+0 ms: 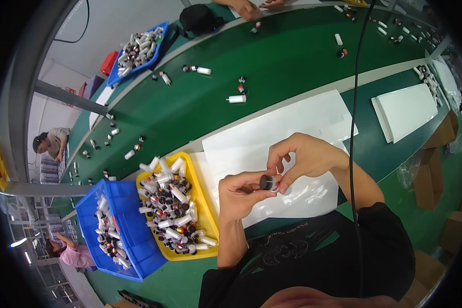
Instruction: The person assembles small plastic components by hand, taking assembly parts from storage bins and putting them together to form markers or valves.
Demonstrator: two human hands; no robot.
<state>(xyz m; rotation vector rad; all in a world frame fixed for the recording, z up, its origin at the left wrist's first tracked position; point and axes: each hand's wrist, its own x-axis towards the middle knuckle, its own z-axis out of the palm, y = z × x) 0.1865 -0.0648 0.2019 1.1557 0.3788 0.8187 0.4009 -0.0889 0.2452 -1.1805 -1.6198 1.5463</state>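
Both hands meet at the picture's centre: left hand (239, 193) and right hand (302, 156) pinch one small vial (270, 182), white-bodied with a dark cap, over a white sheet (272, 133). Fingers hide most of it. At nine o'clock sits a yellow bin (206, 205) of similar vials.

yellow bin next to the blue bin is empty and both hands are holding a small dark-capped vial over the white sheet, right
Not quite. The head view shows the yellow bin full of small white vials with dark caps, not empty. The rest holds: it sits beside the blue bin, and the left hand and right hand hold a small dark-capped vial over the white sheet.
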